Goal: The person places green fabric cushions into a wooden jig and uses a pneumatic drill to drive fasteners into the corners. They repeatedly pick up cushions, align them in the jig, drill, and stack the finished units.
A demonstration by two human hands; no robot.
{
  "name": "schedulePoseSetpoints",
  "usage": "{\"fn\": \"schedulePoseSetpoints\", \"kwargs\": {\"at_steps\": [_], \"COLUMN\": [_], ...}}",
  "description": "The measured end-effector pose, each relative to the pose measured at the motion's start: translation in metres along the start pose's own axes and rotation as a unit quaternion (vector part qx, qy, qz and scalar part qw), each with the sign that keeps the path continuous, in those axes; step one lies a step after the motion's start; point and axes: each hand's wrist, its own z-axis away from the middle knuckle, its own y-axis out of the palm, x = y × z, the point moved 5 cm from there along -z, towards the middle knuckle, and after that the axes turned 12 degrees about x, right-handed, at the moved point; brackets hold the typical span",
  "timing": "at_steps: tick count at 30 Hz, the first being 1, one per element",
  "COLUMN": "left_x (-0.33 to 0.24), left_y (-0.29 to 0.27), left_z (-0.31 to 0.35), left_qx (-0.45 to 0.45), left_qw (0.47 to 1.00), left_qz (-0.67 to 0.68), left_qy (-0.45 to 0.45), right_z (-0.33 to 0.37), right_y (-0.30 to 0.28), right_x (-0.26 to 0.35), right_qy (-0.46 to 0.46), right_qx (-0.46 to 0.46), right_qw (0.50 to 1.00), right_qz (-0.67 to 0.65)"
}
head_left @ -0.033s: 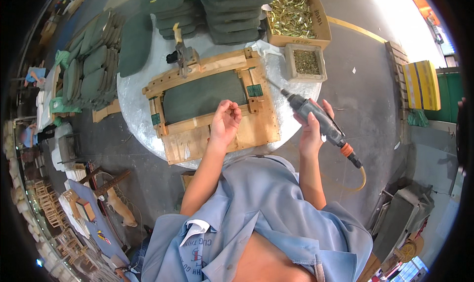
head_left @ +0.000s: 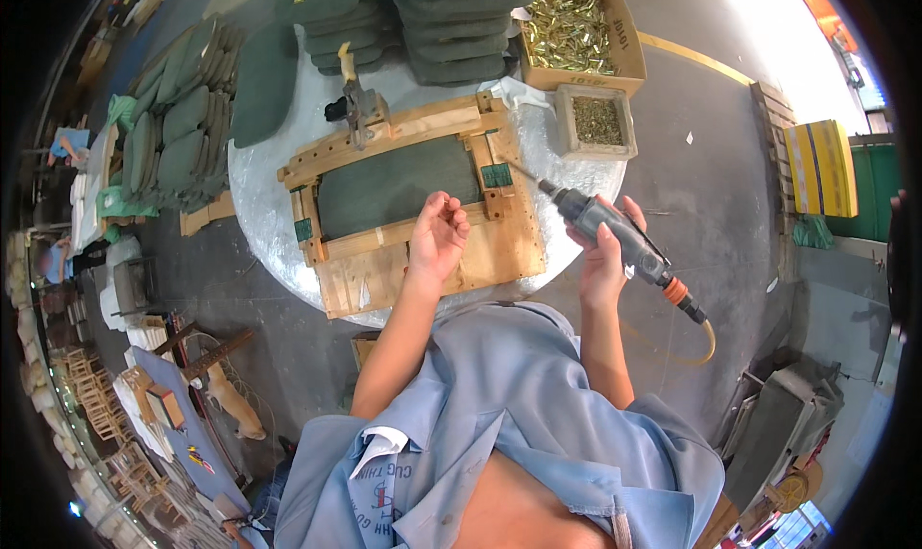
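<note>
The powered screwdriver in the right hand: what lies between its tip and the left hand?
In the head view, between the screwdriver's tip and the left hand lies the wooden frame's right side piece carrying a small green block. The right hand grips the tool.

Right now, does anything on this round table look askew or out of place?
Nothing stands out. The wooden frame lies flat on the table; the left hand hovers over it, the right hand grips the pneumatic screwdriver.

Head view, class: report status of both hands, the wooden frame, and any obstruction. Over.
Right hand gripping pneumatic screwdriver, bit at frame's right edge. Left hand curled, over wooden frame with green pad. Clamp tool sits on frame's top rail.
</note>
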Motion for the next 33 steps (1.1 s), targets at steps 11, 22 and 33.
{"fn": "schedulePoseSetpoints", "kwargs": {"at_steps": [11,22,33], "left_x": [-0.021,-0.027,-0.035], "left_y": [-0.015,-0.028,-0.031], "left_z": [0.024,0.049,0.058], "left_qx": [-0.007,0.024,0.107], "left_qw": [0.993,0.973,0.89], "left_qz": [-0.121,-0.224,-0.389], "left_qy": [-0.014,-0.056,-0.21], "right_z": [0.029,0.035,0.01], "right_y": [0.023,0.026,0.013], "right_x": [-0.018,-0.016,-0.011], "right_qy": [0.117,0.199,0.26], "right_qx": [0.056,0.072,0.122], "right_qw": [0.987,0.976,0.958], "right_qz": [-0.098,-0.055,0.012]}}
